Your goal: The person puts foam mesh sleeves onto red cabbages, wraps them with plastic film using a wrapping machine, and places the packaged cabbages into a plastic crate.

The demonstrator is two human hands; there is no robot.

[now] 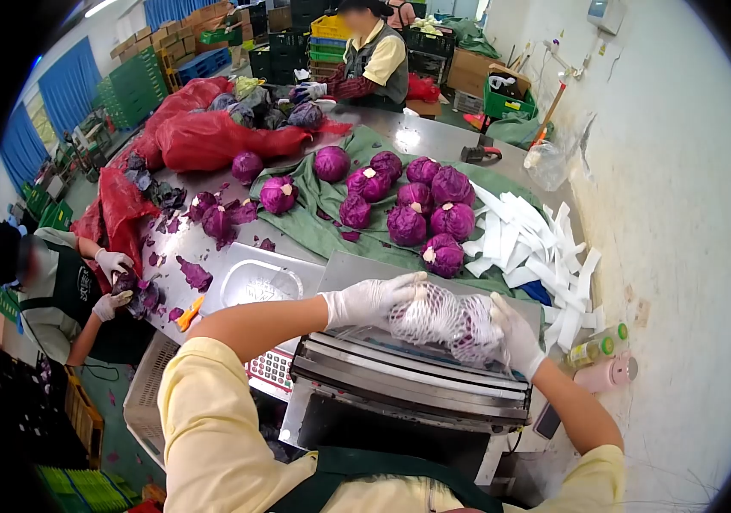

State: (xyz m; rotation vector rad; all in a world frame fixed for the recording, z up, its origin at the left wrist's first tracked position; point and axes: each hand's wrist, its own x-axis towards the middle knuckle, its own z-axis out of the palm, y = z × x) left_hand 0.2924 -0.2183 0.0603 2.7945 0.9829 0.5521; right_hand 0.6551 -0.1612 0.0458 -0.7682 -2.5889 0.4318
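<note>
My gloved left hand (374, 301) grips the left end of a white foam net (423, 315) with purple cabbage showing through it. On the right end, my gloved right hand (517, 335) closes around a second bulge of netted cabbage (475, 329). I cannot tell whether this is one net or two. Both hands are just above the metal wrapping machine (408, 376), behind its front rollers. Several bare purple cabbages (405, 224) rest on a green cloth (314, 231) beyond. White foam net sleeves (515, 235) lie heaped to the right of them.
A scale (267, 278) with a keypad stands at left, near an orange-handled knife (188, 314). A co-worker at left trims a cabbage (145, 295); another stands across the table by red mesh sacks (220, 141). Bottles (592, 350) and a pink flask (606, 374) are along the right wall.
</note>
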